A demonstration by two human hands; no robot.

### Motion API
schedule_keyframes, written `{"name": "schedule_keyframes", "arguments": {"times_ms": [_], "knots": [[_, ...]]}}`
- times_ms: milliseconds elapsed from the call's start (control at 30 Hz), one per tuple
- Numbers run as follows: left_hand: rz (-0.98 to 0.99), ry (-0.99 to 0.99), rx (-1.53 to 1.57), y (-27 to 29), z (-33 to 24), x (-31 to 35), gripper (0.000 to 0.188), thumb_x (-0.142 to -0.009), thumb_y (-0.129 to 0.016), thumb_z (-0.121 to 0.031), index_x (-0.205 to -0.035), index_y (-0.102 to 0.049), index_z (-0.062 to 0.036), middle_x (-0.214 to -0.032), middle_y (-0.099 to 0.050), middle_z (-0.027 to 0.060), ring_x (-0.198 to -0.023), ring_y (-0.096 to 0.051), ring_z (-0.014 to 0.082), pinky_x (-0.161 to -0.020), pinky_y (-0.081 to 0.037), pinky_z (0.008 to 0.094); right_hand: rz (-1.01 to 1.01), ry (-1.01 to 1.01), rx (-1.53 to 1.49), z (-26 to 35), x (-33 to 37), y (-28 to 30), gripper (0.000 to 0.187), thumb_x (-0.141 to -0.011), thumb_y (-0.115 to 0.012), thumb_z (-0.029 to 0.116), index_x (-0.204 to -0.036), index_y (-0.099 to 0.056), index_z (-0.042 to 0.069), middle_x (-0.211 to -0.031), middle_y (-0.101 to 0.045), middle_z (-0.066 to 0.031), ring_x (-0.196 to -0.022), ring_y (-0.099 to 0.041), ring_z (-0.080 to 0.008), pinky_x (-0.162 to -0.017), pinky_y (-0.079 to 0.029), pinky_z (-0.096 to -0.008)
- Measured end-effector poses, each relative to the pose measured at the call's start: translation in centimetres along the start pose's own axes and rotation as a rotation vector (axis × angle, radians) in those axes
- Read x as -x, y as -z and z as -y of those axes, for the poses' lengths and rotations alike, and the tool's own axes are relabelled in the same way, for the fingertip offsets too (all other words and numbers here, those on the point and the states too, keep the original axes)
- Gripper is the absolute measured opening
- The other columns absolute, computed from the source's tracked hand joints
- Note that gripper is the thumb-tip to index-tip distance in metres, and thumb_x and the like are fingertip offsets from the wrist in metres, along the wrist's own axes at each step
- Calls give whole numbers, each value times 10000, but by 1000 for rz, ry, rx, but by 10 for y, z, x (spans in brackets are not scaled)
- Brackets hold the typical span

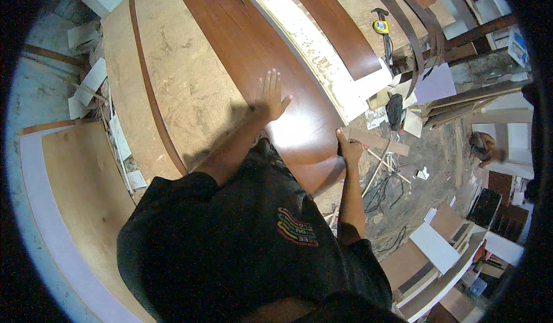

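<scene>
A long, glossy brown wood-grain sheet stretches away from me across the work table, its near end curving down over the edge. My left hand lies flat on its top, fingers stretched out. At the sheet's right edge, my right hand grips it, thumb on top and fingers partly hidden. Along the sheet's right side runs a white board with a rough, blotchy face. A second brown sheet rests beyond that board.
A yellow tape measure sits by a hammer at the far right. Thin dark strips curl beside them. Sticks, cables and scraps litter the floor. Boards lean at left. Another person crouches at right.
</scene>
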State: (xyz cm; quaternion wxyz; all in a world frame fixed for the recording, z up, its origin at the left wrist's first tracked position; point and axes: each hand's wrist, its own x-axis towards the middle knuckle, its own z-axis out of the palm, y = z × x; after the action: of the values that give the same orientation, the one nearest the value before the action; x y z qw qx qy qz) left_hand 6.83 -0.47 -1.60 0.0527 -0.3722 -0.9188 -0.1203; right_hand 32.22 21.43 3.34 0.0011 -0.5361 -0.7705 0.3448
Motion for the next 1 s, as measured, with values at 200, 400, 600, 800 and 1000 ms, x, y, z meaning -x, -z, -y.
{"name": "schedule_keyframes", "arguments": {"times_ms": [200,400,600,800,1000], "knots": [[188,-11,-28,12,10,-17,893,-1010,-403,-605,-1589,-207,46,-1689,-117,214,-1573,-88,338,-1260,-88,528,-8,365,-311,-92,-2,-7,599,-901,-746,506,-607,-563,18,-560,-462,-16,-562,-425,-119,-559,-387,-329],[122,0,-20,11,8,-17,865,-1022,-406,-570,-1601,-178,30,-1695,-93,207,-1578,-60,326,-1263,-63,520,190,139,-306,-212,-10,8,598,-900,-764,486,-571,-505,59,-551,-444,5,-556,-393,-107,-537,-357,-332],[119,13,-76,-9,36,-47,830,-1041,-364,-547,-1604,-165,29,-1697,-92,200,-1579,-71,322,-1264,-57,523,41,94,-112,-157,13,37,652,-855,-783,545,-538,-506,48,-505,-462,-35,-526,-402,-118,-494,-363,-359],[33,6,-265,-18,97,-94,849,-1036,-354,-584,-1619,-132,-8,-1704,-89,178,-1580,-65,323,-1262,-51,535,-63,86,92,-25,34,49,684,-791,-775,636,-593,-607,2,-555,-583,-138,-520,-538,-250,-566,-449,-430],[153,208,-38,18,111,-135,877,-1042,-288,-611,-1610,-90,27,-1702,-56,193,-1574,-19,374,-1260,-46,549,-67,79,112,-2,-4,0,799,-728,-745,743,-611,-637,-40,-632,-640,-238,-620,-650,-355,-674,-514,-465]]}}
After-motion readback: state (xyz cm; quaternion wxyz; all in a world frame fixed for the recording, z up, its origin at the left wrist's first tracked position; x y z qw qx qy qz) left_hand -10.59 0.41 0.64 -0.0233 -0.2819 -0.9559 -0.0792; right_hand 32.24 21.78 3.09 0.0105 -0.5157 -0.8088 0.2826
